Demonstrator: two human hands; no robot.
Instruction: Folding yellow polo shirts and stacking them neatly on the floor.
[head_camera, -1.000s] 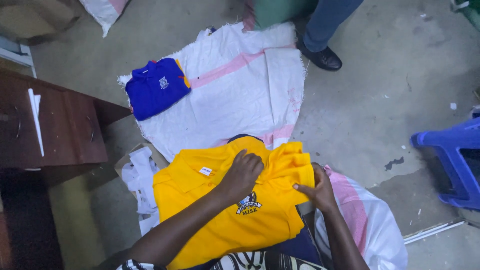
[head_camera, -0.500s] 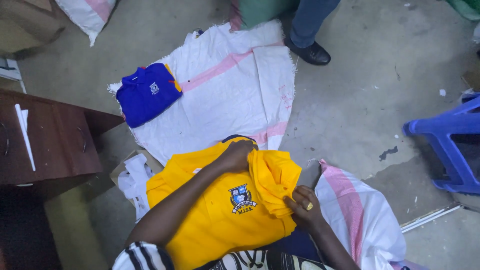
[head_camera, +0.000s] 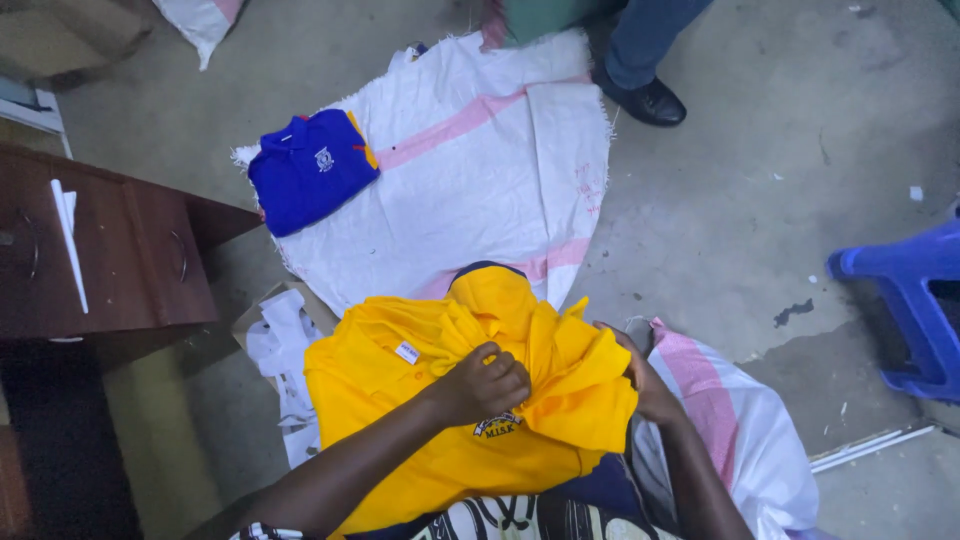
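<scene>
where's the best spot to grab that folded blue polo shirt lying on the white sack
Probably the folded blue polo shirt is best pinched along its lower right edge, coming from the bare middle of the white woven sack. It lies flat as a compact square there, and that side is open, while its left edge hangs at the sack's rim near the brown wooden cabinet.

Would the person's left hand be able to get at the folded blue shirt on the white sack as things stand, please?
Probably, with a forward lean: the left hand grips the yellow shirt, but only bare white sack lies before the blue shirt.
</scene>
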